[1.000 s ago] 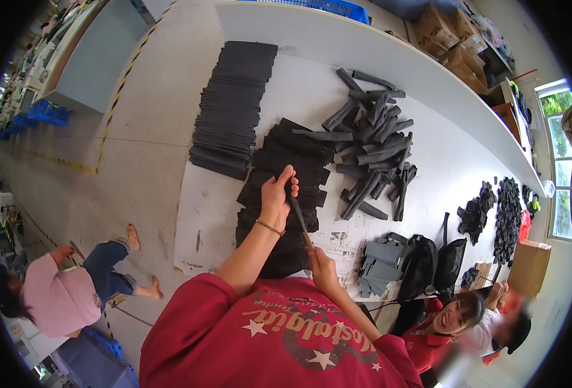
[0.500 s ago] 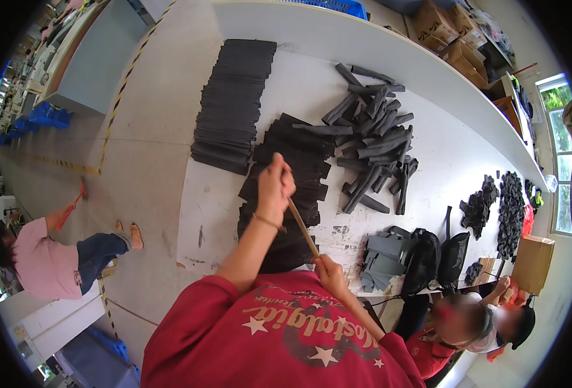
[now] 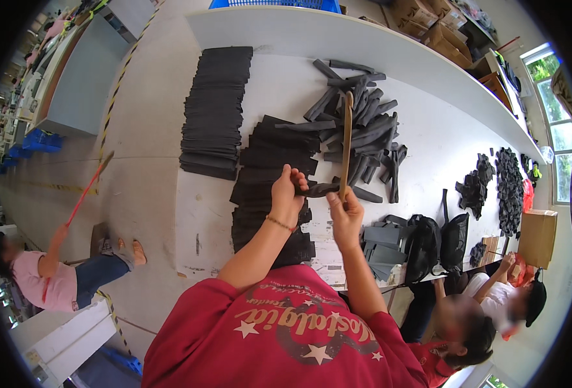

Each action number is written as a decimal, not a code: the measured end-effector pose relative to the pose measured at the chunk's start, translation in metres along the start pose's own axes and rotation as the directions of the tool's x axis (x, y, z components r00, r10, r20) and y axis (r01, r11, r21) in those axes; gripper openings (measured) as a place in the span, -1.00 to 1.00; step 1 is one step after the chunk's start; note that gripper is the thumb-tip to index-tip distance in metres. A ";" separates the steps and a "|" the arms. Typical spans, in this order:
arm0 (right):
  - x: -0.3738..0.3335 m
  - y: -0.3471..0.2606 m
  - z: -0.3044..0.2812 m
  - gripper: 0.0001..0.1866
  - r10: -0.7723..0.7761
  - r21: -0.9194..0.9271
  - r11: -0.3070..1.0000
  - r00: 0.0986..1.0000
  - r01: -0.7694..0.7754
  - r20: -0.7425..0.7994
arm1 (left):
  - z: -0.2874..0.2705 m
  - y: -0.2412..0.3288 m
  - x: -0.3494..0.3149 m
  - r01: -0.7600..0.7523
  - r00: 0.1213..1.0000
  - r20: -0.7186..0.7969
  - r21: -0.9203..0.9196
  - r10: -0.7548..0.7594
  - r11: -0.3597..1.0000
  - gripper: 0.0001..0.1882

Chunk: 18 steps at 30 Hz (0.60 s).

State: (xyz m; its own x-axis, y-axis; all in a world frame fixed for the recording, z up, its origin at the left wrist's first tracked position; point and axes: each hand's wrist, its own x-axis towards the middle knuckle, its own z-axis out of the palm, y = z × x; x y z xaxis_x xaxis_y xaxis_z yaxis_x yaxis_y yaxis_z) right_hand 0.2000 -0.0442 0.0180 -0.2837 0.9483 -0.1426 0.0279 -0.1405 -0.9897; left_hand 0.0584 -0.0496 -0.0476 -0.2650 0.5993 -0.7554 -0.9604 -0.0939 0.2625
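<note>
Over the white table, my right hand [image 3: 346, 218] is closed around the lower end of a flat wooden stick [image 3: 347, 139], which points away toward the far side. A short black fabric tube [image 3: 320, 189] stretches from the stick by my right hand to my left hand [image 3: 287, 197]. My left fingers are curled on its end. Under and beyond my left hand lies a spread stack of flat black fabric pieces [image 3: 250, 223]. To the right of the stack, rolled black fabric tubes [image 3: 370, 132] lie in a loose heap, partly behind the stick.
A neat row of black pieces [image 3: 215, 110] lies at the table's far left. Grey pieces [image 3: 386, 249] and black bags [image 3: 454, 242] are to the right. A raised white board [image 3: 363, 39] borders the far edge. Two people sit at right; another holds a red-handled tool [image 3: 82, 194] at left.
The stick has swung from between my hands to point away from me, held in my right hand. The black tube now shows between my hands. At left, the person's red-handled tool has risen.
</note>
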 end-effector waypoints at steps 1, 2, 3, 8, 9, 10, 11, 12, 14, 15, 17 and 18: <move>0.007 0.000 -0.006 -0.87 0.039 0.040 0.998 0.999 -0.039 0.018 | 0.010 0.005 -0.011 0.003 1.000 0.003 0.009 -0.003 1.000 -0.66; 0.012 -0.001 -0.013 -0.85 0.078 0.077 0.994 0.996 -0.081 0.036 | 0.024 0.013 -0.028 -0.114 0.991 0.094 0.215 0.096 0.970 -0.68; 0.015 -0.003 -0.015 -0.85 0.133 0.041 0.990 0.989 -0.135 0.059 | 0.029 0.020 -0.038 -0.251 0.962 0.199 0.391 0.185 0.886 -0.68; 0.035 0.002 -0.011 -0.85 -0.166 -0.218 0.962 0.986 0.164 0.007 | 0.018 0.006 -0.050 -0.284 0.768 0.500 0.826 -0.400 0.486 -0.70; 0.044 0.000 -0.007 -0.86 -0.292 -0.275 0.924 0.955 0.267 -0.052 | 0.009 -0.011 -0.055 -0.297 0.801 0.521 0.773 -0.295 0.561 -0.67; 0.053 -0.006 -0.008 -0.87 -0.204 -0.223 0.960 0.967 0.168 -0.153 | 0.004 -0.023 -0.064 -0.310 0.821 0.497 0.800 -0.280 0.513 -0.66; 0.063 -0.019 -0.005 -0.86 -0.196 -0.195 0.969 0.953 0.152 -0.231 | -0.001 -0.032 -0.071 -0.259 0.831 0.484 0.774 -0.276 0.578 -0.66; 0.076 -0.029 -0.003 -0.85 -0.183 -0.167 0.977 0.932 0.136 -0.312 | -0.002 -0.039 -0.079 -0.180 0.842 0.470 0.709 -0.267 0.682 -0.67; 0.119 -0.031 -0.014 -0.84 -0.511 -0.349 0.853 0.754 0.388 -0.413 | -0.011 -0.046 -0.084 -0.329 0.784 0.592 0.653 -0.188 0.683 -0.67; 0.136 -0.049 -0.023 -0.82 -0.315 -0.118 0.948 0.820 0.296 -0.478 | -0.024 -0.046 -0.084 -0.326 0.795 0.581 0.654 -0.177 0.683 -0.67; 0.181 -0.070 -0.054 -0.74 -0.285 -0.083 0.956 0.822 0.282 -0.493 | -0.042 -0.038 -0.074 -0.380 0.803 0.542 0.785 -0.245 0.490 -0.68; 0.195 -0.066 -0.065 -0.70 -0.439 -0.278 0.896 0.780 0.346 -0.446 | -0.037 -0.024 -0.063 -0.492 0.818 0.570 0.761 -0.074 0.423 -0.71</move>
State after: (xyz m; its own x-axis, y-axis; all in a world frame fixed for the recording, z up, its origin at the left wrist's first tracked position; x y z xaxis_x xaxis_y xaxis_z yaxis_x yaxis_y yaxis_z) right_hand 0.2050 0.1688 0.0548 0.1939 0.9283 0.3173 0.1930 0.2811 -0.9401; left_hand 0.0952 -0.1146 -0.0283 -0.0966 0.9506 -0.2950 -0.2102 0.2702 0.9396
